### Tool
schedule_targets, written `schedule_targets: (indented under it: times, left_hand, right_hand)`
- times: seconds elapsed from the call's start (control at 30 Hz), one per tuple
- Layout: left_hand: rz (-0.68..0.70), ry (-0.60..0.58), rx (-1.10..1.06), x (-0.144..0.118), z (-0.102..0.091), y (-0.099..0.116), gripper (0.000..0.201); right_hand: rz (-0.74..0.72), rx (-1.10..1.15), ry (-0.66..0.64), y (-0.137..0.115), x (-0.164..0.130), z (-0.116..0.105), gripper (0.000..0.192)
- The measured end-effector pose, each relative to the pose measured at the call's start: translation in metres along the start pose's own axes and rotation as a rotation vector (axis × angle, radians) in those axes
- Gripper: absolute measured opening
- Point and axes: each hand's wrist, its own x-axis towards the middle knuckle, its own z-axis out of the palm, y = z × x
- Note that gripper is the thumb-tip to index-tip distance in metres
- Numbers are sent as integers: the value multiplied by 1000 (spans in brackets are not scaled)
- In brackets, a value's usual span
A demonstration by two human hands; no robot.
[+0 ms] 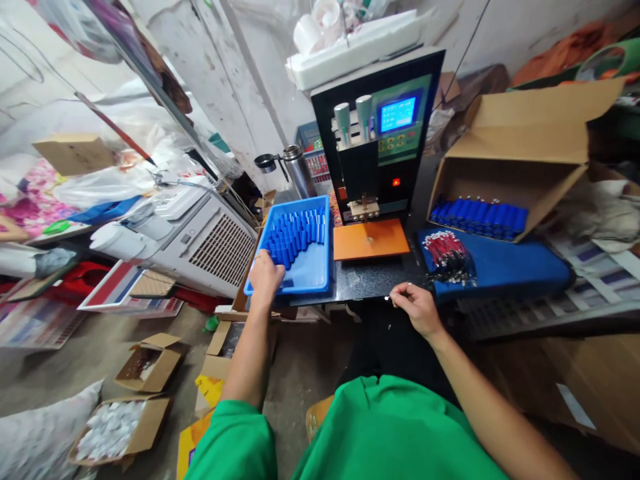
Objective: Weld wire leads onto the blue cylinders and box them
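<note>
Left hand: bare, reaching to the near left side of the tray, fingers curled in beside the cylinders; I cannot tell whether this left hand [267,273] grips one.
Right hand: drawn narrow, thumb and fingers pinched on a tiny white-tipped piece [387,298]; the right hand [417,308] hangs just off the near edge of the desk, and the piece is too small to identify surely.
Blue cylinders: shiny, blue-wrapped cylinders [295,235], gathered in slanting rows in the far and left part of the tray.
Tray: a light-blue rectangular plastic tray [311,272], on the left of the black, glossy desk [350,285].
Machine: a tall black machine [357,175] with a lit blue screen [398,115], standing behind a flat orange board [353,247].
Leads: a heap of thin red-and-black wires with white ends [444,253], on a blue padded surface [520,267] right of the desk.
Carton: an open brown cardboard box [530,137] holding more blue cylinders [477,217], some with small white tips showing.
Progress: judging by the layout, the carton's batch looks further along, while many tray cylinders and a good heap of wires seem left; an exact share cannot be read.
Farther left: a pale, slatted appliance [213,233].
</note>
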Motion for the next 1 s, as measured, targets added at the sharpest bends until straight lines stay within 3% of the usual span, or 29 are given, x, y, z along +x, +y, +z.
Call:
schedule_targets:
  times: [0.1, 0.17, 0.3, 0.47, 0.53, 0.67, 0.83, 1.0]
  left_hand:
    - [96, 128, -278, -3, 2, 12, 33]
    - [210, 132, -521, -8, 4, 28, 28]
    - [364, 4, -908, -18, 13, 76, 30]
    - [321, -275, -1233, -19, 33, 143, 38]
    - [332, -324, -1273, -16, 41, 165, 36]
    - [380, -311, -1217, -8, 51, 193, 24]
    - [371, -245, -1184, -5, 60, 203, 24]
    - [394, -204, -1152, -11, 62, 204, 25]
  right_hand:
    - [22, 25, 24, 3, 1, -4, 26]
    - [26, 33, 39, 3, 2, -5, 25]
    - [20, 56, 70, -2, 6, -3, 24]
    - [-12, 73, 132, -14, 21, -4, 24]
    - [-37, 64, 166, -20, 30, -6, 24]
    - [-85, 31, 232, -33, 51, -10, 24]
    - [-116, 0, 267, -46, 87, -9, 25]
    - [-168, 2, 248, -51, 132, 6, 21]
